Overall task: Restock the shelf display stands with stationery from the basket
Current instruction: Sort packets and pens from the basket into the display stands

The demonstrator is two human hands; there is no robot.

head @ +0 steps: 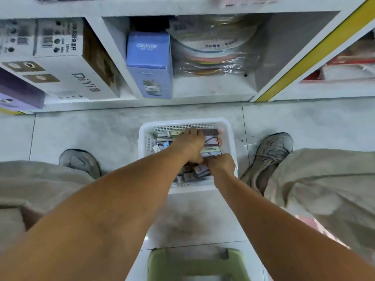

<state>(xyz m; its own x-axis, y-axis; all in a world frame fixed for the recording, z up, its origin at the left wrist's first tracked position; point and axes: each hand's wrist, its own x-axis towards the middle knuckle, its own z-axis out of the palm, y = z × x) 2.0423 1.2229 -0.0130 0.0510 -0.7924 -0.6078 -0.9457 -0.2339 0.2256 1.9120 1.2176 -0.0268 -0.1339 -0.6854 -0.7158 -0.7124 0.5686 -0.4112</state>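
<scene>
A white plastic basket (231, 134) stands on the floor between my feet, filled with several small stationery boxes (199, 170). My left hand (189, 144) reaches into the basket's far half and lies spread over a stack of small boxes (212, 141). My right hand (221, 164) is at the near right side, its fingers curled against the same stack's near edge. The hands touch each other and hide much of the stack. Whether the stack is lifted off the basket's contents cannot be told.
A low white shelf (142, 102) runs ahead, holding a blue box (149, 63), a white carton (67, 63), purple boxes (18, 92) and wrapped coloured sheets (215, 55). A yellow-edged upright (316, 51) stands right. My shoes (272, 151) flank the basket; a green stool (194, 266) sits below me.
</scene>
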